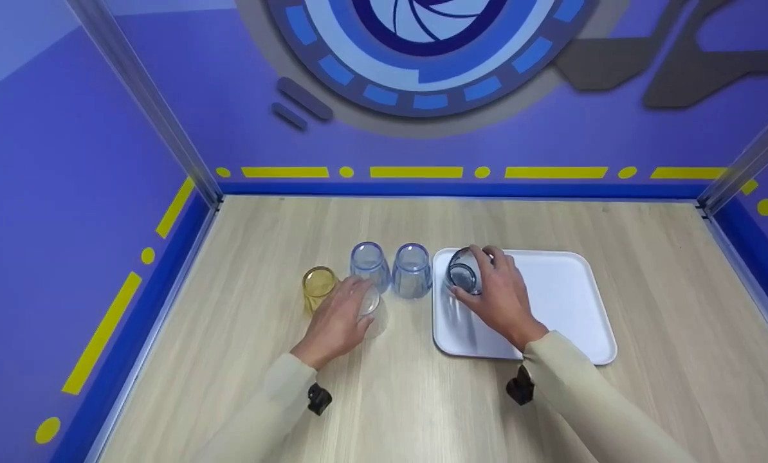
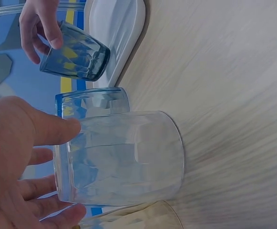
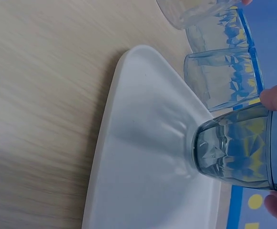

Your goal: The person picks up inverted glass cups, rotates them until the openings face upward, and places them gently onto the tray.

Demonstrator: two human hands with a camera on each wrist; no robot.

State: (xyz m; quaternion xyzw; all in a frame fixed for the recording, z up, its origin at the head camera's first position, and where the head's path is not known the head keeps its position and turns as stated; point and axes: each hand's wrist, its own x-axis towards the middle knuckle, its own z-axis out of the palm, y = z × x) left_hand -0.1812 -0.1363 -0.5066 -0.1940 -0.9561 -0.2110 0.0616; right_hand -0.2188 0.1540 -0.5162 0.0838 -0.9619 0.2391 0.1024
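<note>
My right hand [image 1: 501, 294] holds a grey-tinted glass [image 3: 233, 148] by its rim, mouth up and slightly tilted, over the left end of a white tray [image 1: 564, 308]. Whether its base touches the tray I cannot tell. The left hand [image 1: 338, 318] has its thumb and fingers around the upper part of a clear glass [image 2: 133, 157], which stands on the table. Just beyond the clear glass are two light-blue glasses [image 1: 412, 271] [image 1: 370, 263], side by side. A yellow glass [image 1: 318, 286] stands left of the left hand, partly behind its fingers.
The tray's raised rim lies close to the right-hand blue glass. Blue printed panels [image 1: 422, 148] enclose the wooden table [image 1: 384, 399] at the back and sides. A black wrist device [image 1: 320, 399] hangs beside each sleeve.
</note>
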